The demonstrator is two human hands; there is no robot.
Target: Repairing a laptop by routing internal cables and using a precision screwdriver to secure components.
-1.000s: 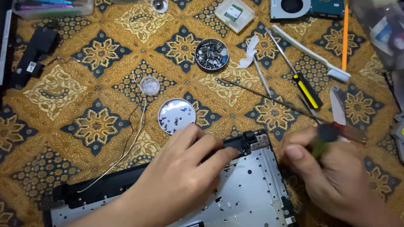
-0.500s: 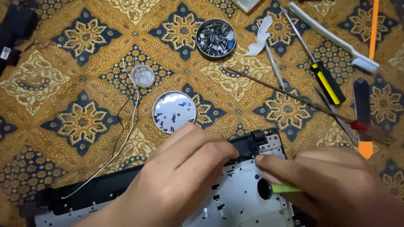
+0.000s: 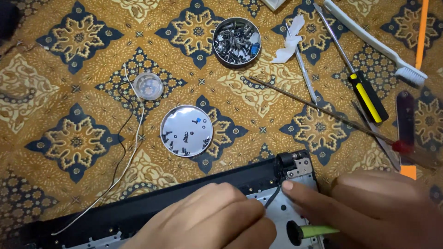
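The left hand [image 3: 212,221] rests on the laptop panel [image 3: 194,203] at the near edge of the patterned cloth [image 3: 60,92], fingertips pinched on a thin dark cable [image 3: 273,196]. The right hand [image 3: 369,212], just beside, has its grip clamped on a green-handled screwdriver [image 3: 318,230] over the panel

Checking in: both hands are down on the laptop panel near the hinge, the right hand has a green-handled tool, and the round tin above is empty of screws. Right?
Not quite. In the head view the upper round tin is packed with screws, not empty. The rest holds: the left hand and right hand are on the laptop panel near the hinge, and the right hand holds a green-handled tool.
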